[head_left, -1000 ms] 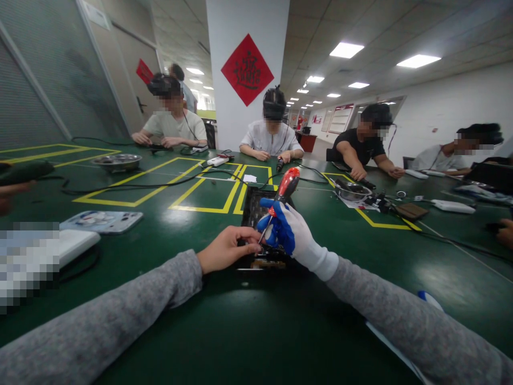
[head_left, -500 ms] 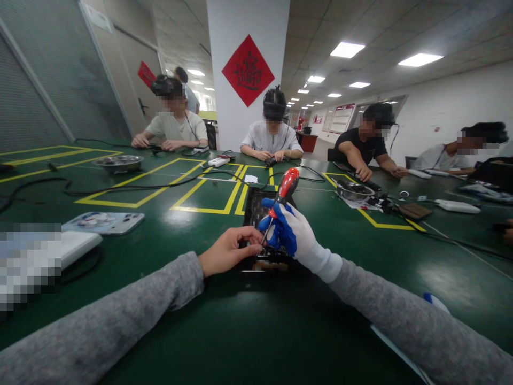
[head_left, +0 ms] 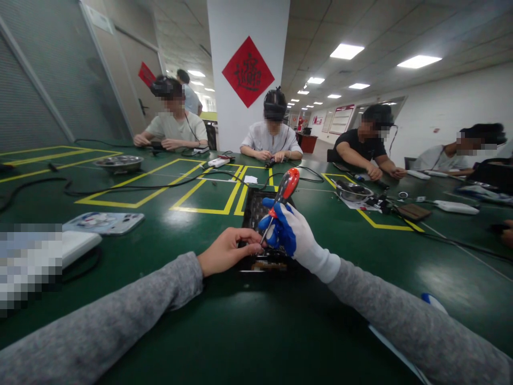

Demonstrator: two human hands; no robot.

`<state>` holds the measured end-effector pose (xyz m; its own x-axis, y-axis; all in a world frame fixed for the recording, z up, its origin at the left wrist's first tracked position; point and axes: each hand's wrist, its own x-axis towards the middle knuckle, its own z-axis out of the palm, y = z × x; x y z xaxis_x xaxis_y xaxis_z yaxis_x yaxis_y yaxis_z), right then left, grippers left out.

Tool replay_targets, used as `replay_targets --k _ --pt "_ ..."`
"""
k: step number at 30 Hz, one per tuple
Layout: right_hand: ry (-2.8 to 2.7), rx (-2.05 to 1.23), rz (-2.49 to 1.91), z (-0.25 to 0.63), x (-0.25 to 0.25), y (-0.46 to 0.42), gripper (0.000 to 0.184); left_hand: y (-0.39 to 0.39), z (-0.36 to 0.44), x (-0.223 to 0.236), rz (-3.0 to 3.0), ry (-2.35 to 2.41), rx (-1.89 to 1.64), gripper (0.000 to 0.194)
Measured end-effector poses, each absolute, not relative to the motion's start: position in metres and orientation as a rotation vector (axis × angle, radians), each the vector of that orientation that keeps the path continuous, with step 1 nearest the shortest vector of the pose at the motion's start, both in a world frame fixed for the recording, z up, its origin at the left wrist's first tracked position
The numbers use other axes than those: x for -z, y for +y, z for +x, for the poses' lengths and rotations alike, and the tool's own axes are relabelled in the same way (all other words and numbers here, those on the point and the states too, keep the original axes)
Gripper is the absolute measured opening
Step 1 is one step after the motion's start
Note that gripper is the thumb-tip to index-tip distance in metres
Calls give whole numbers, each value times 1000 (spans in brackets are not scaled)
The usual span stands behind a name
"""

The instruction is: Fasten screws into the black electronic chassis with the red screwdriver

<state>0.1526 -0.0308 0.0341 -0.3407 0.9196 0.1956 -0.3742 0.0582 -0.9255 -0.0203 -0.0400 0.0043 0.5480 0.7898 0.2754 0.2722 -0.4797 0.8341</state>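
Observation:
My right hand (head_left: 302, 238), in a white glove with blue-coated fingers, is wrapped round a screwdriver (head_left: 287, 186) with a red and black handle. The screwdriver leans, its shaft running down and left to my left fingertips. My bare left hand (head_left: 229, 250) is closed in a pinch around the lower end of the shaft; whether it grips the tip or a small part there is hidden. Under both hands lies an open black device casing (head_left: 253, 206) with dark parts inside and a brownish strip near its front edge. My hands cover much of its middle.
A phone (head_left: 105, 222) and a white box-like object (head_left: 80, 248) lie left. Metal bowls (head_left: 119, 163) (head_left: 352, 191) stand farther off. Black cables (head_left: 172, 185) cross the green table (head_left: 256, 331), marked with yellow tape. Several people sit opposite. A blue-and-white item (head_left: 433, 302) lies beside my right forearm.
My hands, the screwdriver and the casing hold almost the same place. Across the table at right, a co-worker's hand has shifted slightly to the right.

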Motion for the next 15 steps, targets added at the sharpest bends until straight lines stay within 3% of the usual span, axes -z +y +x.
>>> replay_targets --k 15 --pt "-1274 -1479 -636 153 -33 -31 41 -39 -19 -2 2009 875 -900 22"
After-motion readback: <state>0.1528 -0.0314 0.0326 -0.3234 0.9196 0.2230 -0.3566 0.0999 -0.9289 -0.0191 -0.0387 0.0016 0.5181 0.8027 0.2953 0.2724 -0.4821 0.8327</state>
